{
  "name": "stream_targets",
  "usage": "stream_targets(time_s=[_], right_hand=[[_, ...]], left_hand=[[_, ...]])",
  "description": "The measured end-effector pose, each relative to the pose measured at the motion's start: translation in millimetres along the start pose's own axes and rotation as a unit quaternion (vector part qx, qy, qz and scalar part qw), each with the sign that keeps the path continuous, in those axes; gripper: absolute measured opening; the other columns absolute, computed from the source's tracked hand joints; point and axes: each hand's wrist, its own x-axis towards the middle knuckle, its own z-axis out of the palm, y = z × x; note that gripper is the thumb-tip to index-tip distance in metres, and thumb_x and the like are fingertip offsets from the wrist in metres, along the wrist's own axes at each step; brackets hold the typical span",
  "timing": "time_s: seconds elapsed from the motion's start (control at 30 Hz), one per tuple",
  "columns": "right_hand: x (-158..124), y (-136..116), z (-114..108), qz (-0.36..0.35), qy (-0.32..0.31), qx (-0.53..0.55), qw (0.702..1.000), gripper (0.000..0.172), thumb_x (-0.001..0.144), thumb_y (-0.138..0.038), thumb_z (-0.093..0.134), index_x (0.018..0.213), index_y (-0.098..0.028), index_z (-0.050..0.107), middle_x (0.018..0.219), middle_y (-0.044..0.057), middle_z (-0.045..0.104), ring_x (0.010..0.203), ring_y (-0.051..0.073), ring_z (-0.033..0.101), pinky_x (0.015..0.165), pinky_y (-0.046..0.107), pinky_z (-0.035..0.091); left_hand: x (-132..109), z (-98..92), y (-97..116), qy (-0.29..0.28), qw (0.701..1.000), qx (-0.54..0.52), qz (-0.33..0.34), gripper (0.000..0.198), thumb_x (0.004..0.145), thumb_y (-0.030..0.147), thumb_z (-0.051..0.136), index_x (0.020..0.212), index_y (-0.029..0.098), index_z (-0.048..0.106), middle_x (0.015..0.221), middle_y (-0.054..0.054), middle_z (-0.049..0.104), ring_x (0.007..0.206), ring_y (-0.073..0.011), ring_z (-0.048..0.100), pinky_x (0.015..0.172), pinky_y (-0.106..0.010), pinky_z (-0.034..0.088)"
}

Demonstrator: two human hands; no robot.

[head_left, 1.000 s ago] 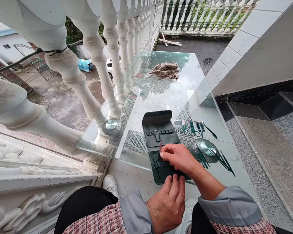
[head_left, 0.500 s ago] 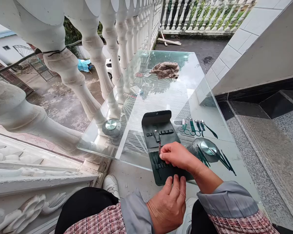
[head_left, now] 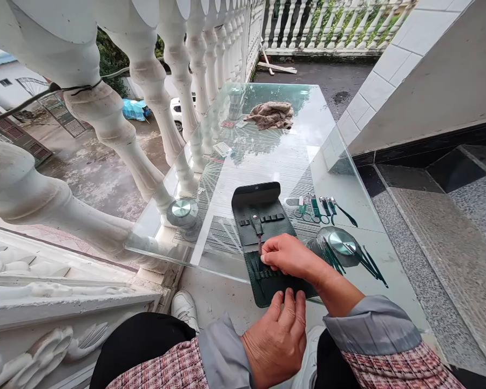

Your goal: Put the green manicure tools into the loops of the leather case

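An open dark green manicure case (head_left: 249, 237) lies on the glass table, its top flap bent up. My right hand (head_left: 287, 259) is over the case's middle, thumb and forefinger pinching a thin tool with a narrow brown strip (head_left: 260, 243) pointing away from me. Its lower end is hidden by my fingers. Slim dark tools (head_left: 258, 270) sit in the lower elastic loops, just left of that hand. My left hand (head_left: 277, 337) rests at the case's near edge, fingers stretched out, holding nothing.
Right of the case lie small scissors (head_left: 318, 218), nail clippers (head_left: 315, 202) and several slim green tools (head_left: 370, 265). A crumpled brown cloth (head_left: 269, 115) sits farther back on the glass table (head_left: 222, 270). White balusters (head_left: 105, 119) stand left; stone steps (head_left: 425, 227) are right.
The view has shifted slightly. My right hand still pinches the thin tool, whose brown tip is now nearer the case's central strap. My left hand stays at the near edge.
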Motion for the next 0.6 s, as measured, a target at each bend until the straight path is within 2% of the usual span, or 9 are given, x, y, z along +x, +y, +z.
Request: stream_targets(time_s=[0.17, 0.37, 0.6], right_hand=[[-2.0, -3.6, 0.3, -0.018, -0.023, -0.04, 0.999, 0.012, 0.064, -0.015, 0.051, 0.053, -0.017, 0.055, 0.046, -0.003, 0.052, 0.047, 0.008, 0.045, 0.048, 0.019, 0.033], [-9.2, -11.1, -4.5, -0.077, -0.051, -0.111, 0.99, 0.014, 0.064, -0.013, 0.051, 0.051, -0.017, 0.056, 0.051, -0.002, 0.055, 0.053, 0.009, 0.047, 0.051, 0.02, 0.031], [-10.1, -12.5, -3.8, -0.086, -0.052, -0.146, 0.984, 0.013, 0.065, -0.014, 0.052, 0.056, -0.017, 0.061, 0.055, -0.002, 0.058, 0.057, 0.01, 0.046, 0.053, 0.021, 0.03]], left_hand=[[-0.8, 2.6, -0.1, 0.003, 1.0, -0.009, 0.008, 0.039, 0.091, 0.024, 0.036, 0.116, 0.001, 0.054, 0.131, -0.025, 0.046, 0.117, -0.0336, 0.049, 0.095, -0.048, 0.034], [0.0, 1.7, -1.7, 0.01, 1.0, -0.015, 0.014, 0.037, 0.091, 0.021, 0.035, 0.116, 0.002, 0.055, 0.13, -0.024, 0.048, 0.117, -0.0326, 0.049, 0.095, -0.046, 0.036], [-1.5, 5.3, -6.4, 0.016, 0.999, -0.033, 0.032, 0.034, 0.091, 0.022, 0.037, 0.111, 0.004, 0.058, 0.129, -0.023, 0.049, 0.116, -0.0325, 0.051, 0.095, -0.047, 0.038]])
